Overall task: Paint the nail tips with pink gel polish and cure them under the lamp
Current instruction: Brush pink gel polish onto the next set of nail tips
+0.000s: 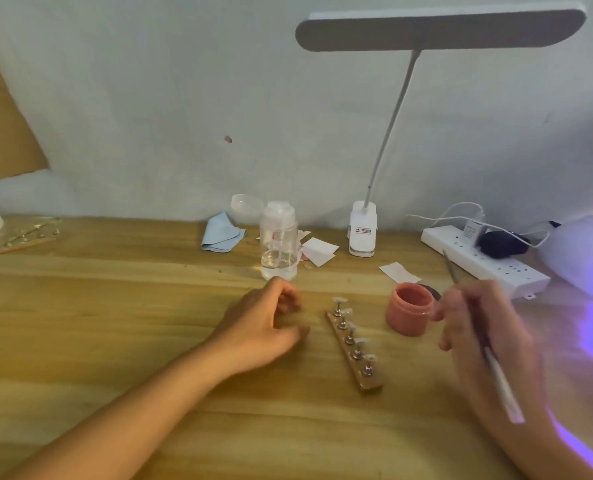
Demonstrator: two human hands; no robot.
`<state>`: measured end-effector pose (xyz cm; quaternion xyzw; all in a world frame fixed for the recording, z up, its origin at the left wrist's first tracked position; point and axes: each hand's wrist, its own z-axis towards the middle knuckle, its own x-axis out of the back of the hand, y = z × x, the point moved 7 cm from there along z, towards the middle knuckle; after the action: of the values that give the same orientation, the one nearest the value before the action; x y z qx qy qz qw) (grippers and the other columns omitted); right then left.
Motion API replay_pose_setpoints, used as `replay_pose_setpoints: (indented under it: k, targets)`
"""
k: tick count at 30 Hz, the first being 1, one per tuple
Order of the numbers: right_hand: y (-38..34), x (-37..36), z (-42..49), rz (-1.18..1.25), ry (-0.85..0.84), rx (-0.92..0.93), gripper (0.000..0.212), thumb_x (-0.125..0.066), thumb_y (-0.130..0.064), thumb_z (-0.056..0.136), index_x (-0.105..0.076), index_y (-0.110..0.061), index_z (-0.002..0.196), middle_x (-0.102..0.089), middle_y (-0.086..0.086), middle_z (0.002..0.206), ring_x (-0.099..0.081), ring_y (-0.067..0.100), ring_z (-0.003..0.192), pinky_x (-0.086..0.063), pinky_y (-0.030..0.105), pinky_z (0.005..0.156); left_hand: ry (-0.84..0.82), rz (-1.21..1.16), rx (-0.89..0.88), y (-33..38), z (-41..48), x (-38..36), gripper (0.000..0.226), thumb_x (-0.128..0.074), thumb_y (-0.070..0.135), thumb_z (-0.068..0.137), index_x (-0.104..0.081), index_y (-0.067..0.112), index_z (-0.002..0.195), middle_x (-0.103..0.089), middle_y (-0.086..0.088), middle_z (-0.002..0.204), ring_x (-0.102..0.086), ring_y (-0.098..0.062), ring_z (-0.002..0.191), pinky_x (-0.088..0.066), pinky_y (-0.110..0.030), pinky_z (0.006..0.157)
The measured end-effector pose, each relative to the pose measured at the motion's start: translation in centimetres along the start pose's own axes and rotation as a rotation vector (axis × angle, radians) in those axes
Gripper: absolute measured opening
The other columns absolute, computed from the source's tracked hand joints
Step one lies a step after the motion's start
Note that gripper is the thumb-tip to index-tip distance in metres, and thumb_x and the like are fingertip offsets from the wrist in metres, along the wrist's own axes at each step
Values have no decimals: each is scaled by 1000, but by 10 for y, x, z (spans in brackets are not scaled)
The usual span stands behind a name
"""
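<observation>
A wooden strip holder (354,351) lies at an angle on the desk with several clear nail tips on metal pegs. An open pink gel polish jar (411,309) stands just to its right. My right hand (482,327) grips a thin brush (499,379) with a white handle, its tip pointing up past the jar. My left hand (270,323) rests on the desk left of the holder, fingers loosely curled, holding nothing. The white curing lamp (586,254) glows purple at the far right edge.
A clear pump bottle (278,242) stands behind my left hand, with a blue cloth (222,233) and white paper wipes (319,251) nearby. A clip desk lamp (362,230) and a power strip (485,261) sit at the back. Another holder strip (18,237) lies far left.
</observation>
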<state>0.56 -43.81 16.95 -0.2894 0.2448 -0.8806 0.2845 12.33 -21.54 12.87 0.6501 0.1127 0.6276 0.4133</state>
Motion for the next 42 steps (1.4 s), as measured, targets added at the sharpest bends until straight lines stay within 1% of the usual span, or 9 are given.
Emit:
replay_pose_setpoints:
  k: [3, 6, 8, 13, 16, 21, 28, 34, 42]
  targets:
    - [-24, -16, -9, -210, -126, 139, 45, -70, -61, 77, -39, -33, 92, -54, -16, 71, -54, 2, 57, -42, 22, 43, -109, -48, -94, 4, 4, -16, 45, -63, 35, 94, -45, 34, 136, -54, 19, 139, -53, -7, 125, -29, -43, 114]
    - [-35, -32, -18, -346, -288, 204, 64, -62, -77, 67, -30, -31, 96, -44, -17, 74, -43, -3, 46, -38, 20, 35, -74, 10, -186, 10, 2, -17, 44, -67, 35, 91, -49, 38, 130, -62, 23, 121, -52, -2, 123, -31, -43, 112]
    - [-34, -37, -24, -368, -350, 208, 66, -68, -71, 63, -25, -32, 96, -36, -20, 70, -32, -6, 40, -32, 13, 36, 6, 69, -205, 10, 0, -11, 35, -70, 39, 88, -57, 42, 120, -63, 24, 104, -55, -2, 113, -35, -42, 107]
    - [-15, -41, -30, -270, -406, 127, 61, -81, -38, 69, -26, -39, 95, -50, -17, 74, -56, 6, 55, -48, 20, 48, 20, 99, -195, 5, 2, -11, 19, -66, 43, 89, -63, 42, 107, -62, 25, 112, -53, -1, 112, -35, -41, 106]
    - [-16, -41, -27, -272, -409, 208, 58, -82, -31, 71, -32, -35, 100, -52, -14, 73, -56, 9, 54, -49, 20, 46, 15, -116, -168, 3, 3, -14, 13, -76, 41, 79, -67, 36, 87, -70, 20, 93, -62, 0, 94, -47, -34, 97]
    - [-13, -39, -22, -292, -429, 349, 49, -76, -32, 76, -37, -24, 104, -55, -8, 81, -56, 6, 54, -51, 21, 47, 110, -206, -130, -4, 5, -12, 26, -84, 42, 69, -64, 30, 80, -68, 12, 81, -61, -2, 75, -51, -25, 73]
    - [2, -38, -19, -217, -417, 320, 45, -71, -36, 79, -35, -28, 106, -50, -15, 96, -63, 5, 69, -55, 23, 56, 99, -194, -116, -5, 5, -8, 11, -83, 26, 75, -72, 28, 78, -68, 16, 77, -64, -6, 77, -50, -26, 76]
    - [1, -37, -17, -205, -396, 356, 45, -74, -28, 78, -36, -26, 103, -48, -9, 102, -65, 10, 73, -56, 29, 59, 32, -221, -153, -2, 5, -6, 18, -79, 13, 80, -76, 31, 85, -71, 6, 94, -64, -9, 90, -49, -26, 87]
    - [-4, -38, -17, -228, -453, 347, 37, -64, -29, 83, -38, -23, 107, -50, -5, 112, -63, 20, 78, -56, 35, 59, 15, -224, -134, -3, 3, -9, 16, -79, 18, 80, -71, 32, 81, -72, 18, 85, -64, 1, 86, -49, -23, 85]
